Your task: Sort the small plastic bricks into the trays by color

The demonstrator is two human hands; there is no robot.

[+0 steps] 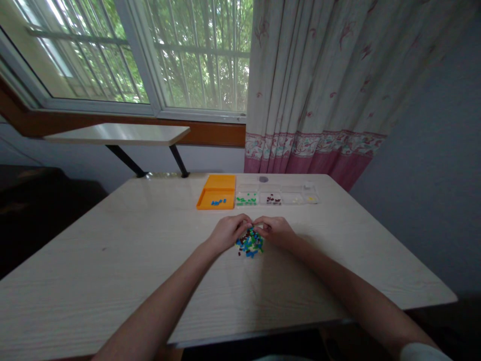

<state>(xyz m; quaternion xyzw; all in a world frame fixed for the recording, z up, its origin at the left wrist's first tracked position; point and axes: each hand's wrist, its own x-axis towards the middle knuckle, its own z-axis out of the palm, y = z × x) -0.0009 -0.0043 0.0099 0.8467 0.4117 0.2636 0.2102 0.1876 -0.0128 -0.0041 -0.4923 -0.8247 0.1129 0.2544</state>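
Observation:
A loose pile of small plastic pieces point(250, 244) in blue, green, dark brown and pale yellow lies on the table. My left hand point(230, 232) is at the pile's far left side, its thumb and fingers pinched together. From the right, my right hand point(277, 230) meets it, also pinched, with the fingertips of both hands almost touching. Whatever sits between the fingertips is too small to make out. Beyond the hands, an orange box point(201, 201) with its lid open holds several blue pieces point(218, 202).
Right of the orange box stand clear compartments with green pieces point(246, 199), dark brown pieces point(273, 199) and a few pale and yellow pieces point(310, 199). A dark round object point(263, 179) lies behind them. A raised white shelf point(124, 134) stands at the table's back left.

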